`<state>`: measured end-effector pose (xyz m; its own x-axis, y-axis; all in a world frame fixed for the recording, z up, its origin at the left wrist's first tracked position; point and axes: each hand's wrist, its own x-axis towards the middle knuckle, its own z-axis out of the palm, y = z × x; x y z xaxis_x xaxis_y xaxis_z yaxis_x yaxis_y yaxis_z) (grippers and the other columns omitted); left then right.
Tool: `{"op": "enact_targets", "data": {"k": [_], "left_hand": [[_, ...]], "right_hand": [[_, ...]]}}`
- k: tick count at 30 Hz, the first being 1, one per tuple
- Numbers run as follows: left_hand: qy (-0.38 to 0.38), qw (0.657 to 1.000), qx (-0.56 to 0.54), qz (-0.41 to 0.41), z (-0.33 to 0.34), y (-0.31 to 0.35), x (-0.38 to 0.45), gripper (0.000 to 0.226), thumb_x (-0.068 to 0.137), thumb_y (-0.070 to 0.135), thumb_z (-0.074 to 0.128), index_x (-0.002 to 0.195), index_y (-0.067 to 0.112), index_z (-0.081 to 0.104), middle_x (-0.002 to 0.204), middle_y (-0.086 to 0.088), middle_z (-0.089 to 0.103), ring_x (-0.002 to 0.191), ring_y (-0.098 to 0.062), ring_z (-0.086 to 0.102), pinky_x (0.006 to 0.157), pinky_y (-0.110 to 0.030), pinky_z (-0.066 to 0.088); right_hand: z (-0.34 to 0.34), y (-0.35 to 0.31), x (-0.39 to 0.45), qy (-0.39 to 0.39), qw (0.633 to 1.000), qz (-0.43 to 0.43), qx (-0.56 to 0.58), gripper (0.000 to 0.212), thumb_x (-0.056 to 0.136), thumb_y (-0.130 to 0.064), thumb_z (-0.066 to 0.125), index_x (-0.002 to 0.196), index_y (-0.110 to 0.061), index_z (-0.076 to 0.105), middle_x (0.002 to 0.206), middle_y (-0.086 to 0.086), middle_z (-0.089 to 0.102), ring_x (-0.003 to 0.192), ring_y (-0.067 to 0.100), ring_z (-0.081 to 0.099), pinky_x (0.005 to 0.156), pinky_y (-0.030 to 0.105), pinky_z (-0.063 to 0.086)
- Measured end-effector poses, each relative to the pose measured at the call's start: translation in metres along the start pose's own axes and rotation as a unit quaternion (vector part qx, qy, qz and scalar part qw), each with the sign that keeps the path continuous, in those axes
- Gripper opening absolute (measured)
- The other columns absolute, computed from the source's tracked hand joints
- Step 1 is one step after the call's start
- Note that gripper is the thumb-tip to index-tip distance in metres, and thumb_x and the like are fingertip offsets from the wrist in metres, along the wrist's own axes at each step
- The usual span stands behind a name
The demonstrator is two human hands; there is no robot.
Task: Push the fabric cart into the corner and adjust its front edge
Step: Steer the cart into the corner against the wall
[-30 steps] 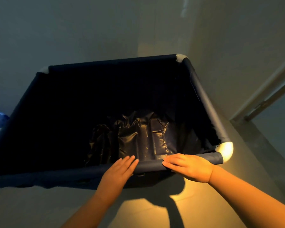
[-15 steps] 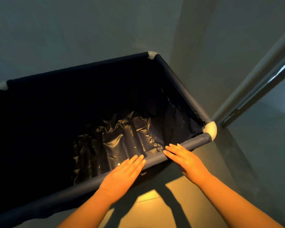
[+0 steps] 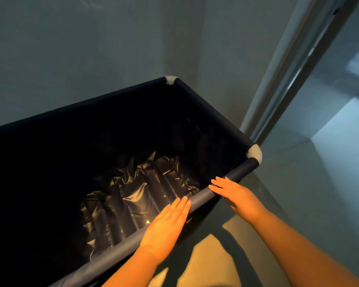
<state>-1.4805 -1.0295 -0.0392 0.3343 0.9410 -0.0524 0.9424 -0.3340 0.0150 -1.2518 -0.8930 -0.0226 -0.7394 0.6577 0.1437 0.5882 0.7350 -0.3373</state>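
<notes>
The fabric cart is a dark navy box with padded rails and pale corner caps, standing against the walls at the room's corner. Crumpled shiny dark sheeting lies at its bottom. My left hand rests flat on the front rail, fingers together and straight. My right hand lies flat against the same rail further right, fingertips on top of it. Neither hand grips anything.
Pale walls meet just behind the cart's far corner cap. A door frame runs diagonally on the right, with a lit floor beyond. A warm patch of light falls on the floor below my arms.
The cart has swung and slid toward the corner; its right rail now lies close to the right wall. Both hands stayed flat on the front rail, moving with it.
</notes>
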Motion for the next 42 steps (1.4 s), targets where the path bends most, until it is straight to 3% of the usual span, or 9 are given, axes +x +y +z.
{"op": "enact_targets", "data": {"k": [2,5,8,10,17,24,28,35,42], "left_hand": [[-0.004,1.0,0.005,0.0,-0.001,0.005,0.027,0.084,0.088,-0.008,0.038,0.14,0.011,-0.025,0.157,-0.007,-0.013,0.145,-0.023,-0.006,0.113,-0.033,-0.006],[0.012,1.0,0.028,-0.005,-0.007,0.013,0.065,0.089,0.083,-0.005,0.051,0.143,0.011,-0.012,0.158,-0.007,0.005,0.144,-0.023,0.012,0.114,-0.036,0.003],[-0.022,0.999,0.034,-0.001,-0.025,0.02,0.1,0.096,0.045,0.005,0.084,0.133,0.011,0.048,0.136,-0.004,0.055,0.119,-0.017,0.056,0.097,-0.034,0.046],[-0.021,0.999,0.043,0.008,-0.03,0.02,0.12,0.093,0.034,0.005,0.088,0.122,0.012,0.06,0.126,-0.002,0.063,0.11,-0.017,0.063,0.086,-0.034,0.055],[-0.027,0.996,0.084,-0.026,-0.034,0.015,0.168,0.096,0.04,0.004,0.089,0.129,0.011,0.053,0.131,-0.004,0.059,0.115,-0.023,0.059,0.09,-0.041,0.052],[0.042,0.991,0.061,-0.115,-0.013,-0.017,0.157,0.077,0.067,-0.011,0.055,0.139,0.01,0.036,0.138,-0.008,0.051,0.124,-0.026,0.051,0.112,-0.042,0.025],[0.009,0.989,0.035,-0.146,-0.009,-0.047,0.139,0.107,0.047,-0.02,0.07,0.141,0.014,0.034,0.142,-0.006,0.047,0.128,-0.026,0.047,0.108,-0.049,0.03],[0.079,0.983,-0.006,-0.168,-0.003,-0.111,0.097,0.089,0.063,-0.02,0.059,0.141,0.014,0.034,0.14,-0.008,0.049,0.128,-0.029,0.046,0.113,-0.047,0.022],[0.104,0.981,-0.052,-0.157,-0.008,-0.2,0.059,0.076,0.066,-0.01,0.075,0.134,0.012,0.048,0.129,-0.007,0.059,0.119,-0.028,0.055,0.106,-0.051,0.037]], "right_hand": [[-0.009,0.028,0.0,-0.013,1.0,0.016,0.017,0.069,0.077,0.022,0.057,0.134,-0.015,0.047,0.144,0.007,0.042,0.136,0.027,0.032,0.113,0.04,0.025],[-0.022,0.066,0.003,0.011,0.999,-0.03,0.017,0.063,0.069,0.019,0.07,0.123,-0.011,0.06,0.128,0.011,0.059,0.121,0.03,0.052,0.1,0.052,0.041],[-0.036,0.097,0.006,0.011,0.999,-0.04,0.027,0.063,0.065,0.016,0.076,0.119,-0.013,0.063,0.121,0.008,0.065,0.114,0.027,0.059,0.093,0.052,0.047],[-0.042,0.112,0.007,0.004,0.999,-0.041,0.015,0.063,0.061,0.015,0.077,0.116,-0.012,0.065,0.118,0.009,0.066,0.11,0.028,0.062,0.089,0.051,0.048],[-0.056,0.142,0.008,0.031,0.999,-0.036,0.011,0.061,0.057,0.008,0.082,0.112,-0.014,0.068,0.116,0.004,0.069,0.104,0.021,0.065,0.078,0.036,0.058],[-0.042,0.148,0.042,-0.002,0.995,-0.093,0.044,0.06,0.073,0.014,0.066,0.127,-0.011,0.056,0.131,0.006,0.057,0.119,0.025,0.055,0.095,0.043,0.049],[-0.03,0.131,0.066,-0.018,0.988,-0.146,0.045,0.059,0.072,0.007,0.073,0.125,-0.012,0.058,0.129,0.004,0.059,0.116,0.021,0.058,0.092,0.038,0.051],[0.008,0.072,0.108,-0.01,0.987,-0.158,0.035,0.062,0.068,0.008,0.076,0.125,-0.01,0.058,0.129,0.005,0.059,0.115,0.021,0.058,0.091,0.045,0.051],[0.051,-0.006,0.16,0.018,0.992,-0.126,-0.006,0.061,0.068,0.0,0.079,0.124,-0.01,0.059,0.128,0.005,0.06,0.114,0.02,0.059,0.095,0.041,0.044]]}}
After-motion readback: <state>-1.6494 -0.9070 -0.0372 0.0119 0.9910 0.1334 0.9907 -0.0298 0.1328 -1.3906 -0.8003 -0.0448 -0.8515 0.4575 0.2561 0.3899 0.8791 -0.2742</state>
